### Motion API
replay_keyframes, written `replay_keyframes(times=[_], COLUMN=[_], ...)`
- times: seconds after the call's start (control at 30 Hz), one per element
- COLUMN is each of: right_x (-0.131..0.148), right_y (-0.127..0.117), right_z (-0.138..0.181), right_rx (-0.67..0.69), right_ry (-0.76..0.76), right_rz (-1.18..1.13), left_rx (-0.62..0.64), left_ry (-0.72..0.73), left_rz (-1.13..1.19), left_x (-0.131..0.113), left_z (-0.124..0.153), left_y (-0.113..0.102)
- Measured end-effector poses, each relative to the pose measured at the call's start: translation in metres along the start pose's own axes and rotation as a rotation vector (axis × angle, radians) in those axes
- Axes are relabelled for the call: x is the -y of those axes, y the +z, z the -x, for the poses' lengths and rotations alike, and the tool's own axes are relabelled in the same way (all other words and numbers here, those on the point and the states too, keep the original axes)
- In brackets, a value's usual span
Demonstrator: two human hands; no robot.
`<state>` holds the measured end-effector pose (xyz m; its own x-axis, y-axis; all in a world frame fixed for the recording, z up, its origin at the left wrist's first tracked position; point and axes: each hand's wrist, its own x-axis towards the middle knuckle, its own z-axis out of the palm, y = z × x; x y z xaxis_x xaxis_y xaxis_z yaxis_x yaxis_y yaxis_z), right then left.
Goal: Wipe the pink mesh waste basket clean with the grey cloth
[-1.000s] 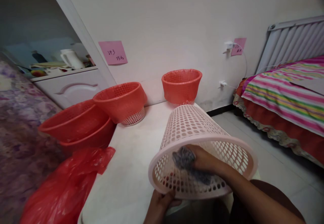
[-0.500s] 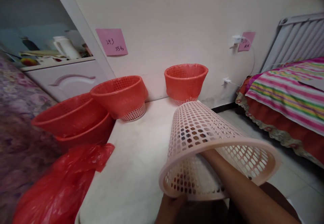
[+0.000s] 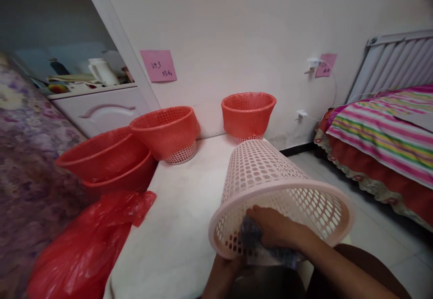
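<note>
I see the pink basket (image 3: 270, 186) lying on its side at the near edge of the white table (image 3: 182, 218), its open mouth facing me. My right hand (image 3: 270, 229) is inside it, fingers closed on a grey cloth (image 3: 249, 237) pressed against the lower wall near the rim. Half a second ago that arm reached much deeper, so the cloth has come back toward the mouth. My left hand (image 3: 225, 269) holds the rim from below, fingers curled round it. Behind stand baskets with red bags (image 3: 248, 114) by the wall, and a loose red bag (image 3: 88, 249) lies to the left.
</note>
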<state>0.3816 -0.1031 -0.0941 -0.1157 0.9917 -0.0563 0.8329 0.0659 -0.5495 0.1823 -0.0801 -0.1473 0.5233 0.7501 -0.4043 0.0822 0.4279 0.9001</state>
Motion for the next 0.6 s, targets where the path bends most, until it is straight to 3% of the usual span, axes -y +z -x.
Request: replay_keyframes(times=[0.17, 0.3, 0.4, 0.53, 0.6], right_x=[0.006, 0.002, -0.001, -0.009, -0.017], right_y=[-0.013, -0.027, -0.033, -0.027, -0.022], right_z=[0.024, 0.023, 0.016, -0.006, -0.021], right_rx=[0.268, 0.324, 0.158, -0.352, -0.525], right_ry=[-0.225, -0.289, -0.284, -0.052, 0.083], right_rz=[-0.044, -0.199, -0.338, -0.336, -0.274], left_rx=[-0.033, -0.078, -0.108, -0.114, -0.087], left_ry=[0.065, -0.019, 0.011, -0.011, -0.028], left_rz=[0.052, 0.077, 0.075, 0.141, 0.162], left_x=[-0.003, 0.001, 0.004, 0.009, 0.009], left_z=[0.001, 0.005, 0.008, 0.006, 0.002], left_y=[-0.001, -0.014, -0.021, -0.014, -0.006])
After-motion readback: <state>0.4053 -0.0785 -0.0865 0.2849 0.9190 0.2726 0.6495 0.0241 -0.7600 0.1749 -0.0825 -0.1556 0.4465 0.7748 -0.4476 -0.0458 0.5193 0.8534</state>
